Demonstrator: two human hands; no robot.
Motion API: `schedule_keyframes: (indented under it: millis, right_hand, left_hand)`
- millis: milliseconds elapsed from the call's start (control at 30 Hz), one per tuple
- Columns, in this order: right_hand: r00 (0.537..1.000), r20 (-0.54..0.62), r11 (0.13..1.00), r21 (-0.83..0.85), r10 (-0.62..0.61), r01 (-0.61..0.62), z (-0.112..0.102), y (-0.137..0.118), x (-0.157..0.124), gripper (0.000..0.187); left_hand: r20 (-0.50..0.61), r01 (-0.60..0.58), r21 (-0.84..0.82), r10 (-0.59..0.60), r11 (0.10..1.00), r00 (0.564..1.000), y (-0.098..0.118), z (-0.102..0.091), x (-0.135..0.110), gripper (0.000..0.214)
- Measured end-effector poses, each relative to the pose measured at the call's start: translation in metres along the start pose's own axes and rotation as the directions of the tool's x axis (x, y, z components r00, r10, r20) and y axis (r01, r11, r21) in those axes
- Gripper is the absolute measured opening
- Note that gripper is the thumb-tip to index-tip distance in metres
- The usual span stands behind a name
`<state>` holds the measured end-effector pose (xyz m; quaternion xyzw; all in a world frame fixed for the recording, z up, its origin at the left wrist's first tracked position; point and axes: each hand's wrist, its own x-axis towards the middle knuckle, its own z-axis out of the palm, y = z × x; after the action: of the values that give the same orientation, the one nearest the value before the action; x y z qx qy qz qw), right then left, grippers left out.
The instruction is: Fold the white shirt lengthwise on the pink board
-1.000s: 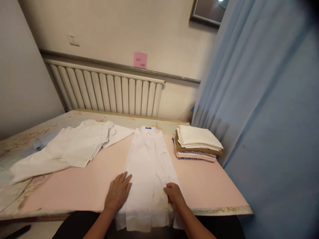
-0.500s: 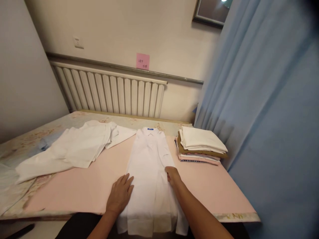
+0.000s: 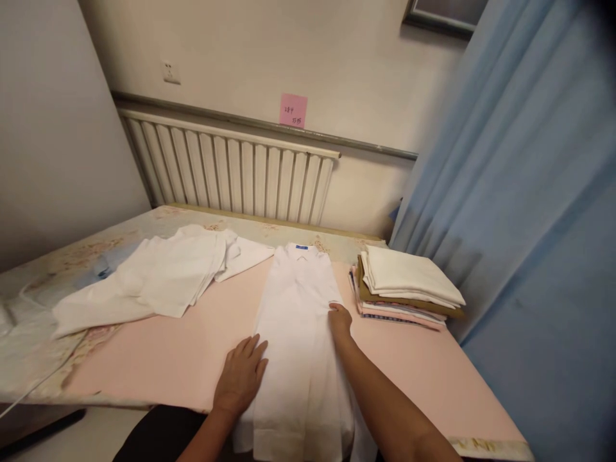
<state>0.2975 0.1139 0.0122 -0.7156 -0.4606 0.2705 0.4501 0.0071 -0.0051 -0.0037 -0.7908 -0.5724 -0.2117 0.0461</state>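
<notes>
A white shirt lies lengthwise on the pink sheet, folded into a narrow strip, its collar with a blue label at the far end and its hem hanging over the near table edge. My left hand rests flat and open on the shirt's left edge near me. My right hand reaches further up the shirt's right edge, fingers curled down onto the fabric, pressing or pinching it.
A loose pile of white garments lies to the left on the floral table cover. A stack of folded clothes sits at the right. Behind stand a radiator, a pink note, and a blue curtain at right.
My right hand slid away from me along the shirt's right edge, from near the hem to its middle. My left hand stayed on the left edge. The view shifted left.
</notes>
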Motion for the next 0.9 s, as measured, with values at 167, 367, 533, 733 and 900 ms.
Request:
schedule_keyframes:
  millis: [167,367,533,733,900]
  right_hand:
    - [0.996,0.042,0.994,-0.076,0.077,-0.073,-0.013,0.002,-0.019,0.027]
    - [0.992,0.119,0.994,-0.11,0.037,-0.023,-0.042,0.01,-0.083,0.041]
    - [0.985,0.17,0.991,-0.124,-0.029,0.051,-0.056,0.018,-0.132,0.039]
    - [0.982,0.16,0.978,-0.164,-0.102,0.128,-0.067,0.024,-0.148,0.035]
    - [0.951,0.124,0.919,-0.249,-0.284,0.307,-0.071,0.023,-0.152,0.037]
  left_hand:
    - [-0.008,0.004,-0.001,-0.004,1.0,1.0,0.001,-0.001,0.001,0.038]
    - [-0.011,-0.002,-0.001,0.002,1.0,1.0,0.0,0.001,0.0,0.039]
    - [0.006,0.002,0.004,-0.002,1.0,1.0,0.0,0.002,0.001,0.039]
    - [0.001,-0.008,0.006,0.008,1.0,1.0,-0.002,0.003,0.002,0.039]
    - [-0.022,-0.013,0.011,0.014,1.0,1.0,-0.002,0.005,0.001,0.038]
